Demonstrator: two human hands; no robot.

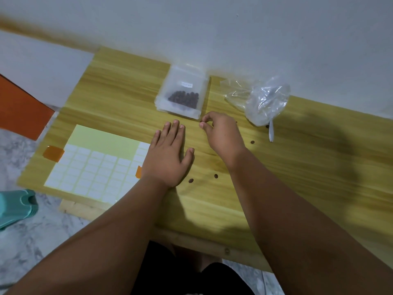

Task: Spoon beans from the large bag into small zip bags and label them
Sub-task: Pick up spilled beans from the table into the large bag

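Observation:
A stack of small zip bags (182,92) lies at the table's far side; the top one holds dark beans and bears a white label. To its right sits the crumpled large clear bag (265,103), looking almost empty, with a white spoon (271,133) sticking out of it. A sheet of white labels (95,165) is taped down at the left. My left hand (168,154) rests flat on the table, fingers apart. My right hand (221,135) hovers just below the zip bags with fingertips pinched; whether a bean is between them I cannot tell.
Loose beans lie on the wooden table (297,167), one (252,142) right of my right hand and two (216,176) near my left wrist. An orange box (21,109) and a teal object (17,205) sit off the table's left side. A white wall is close behind.

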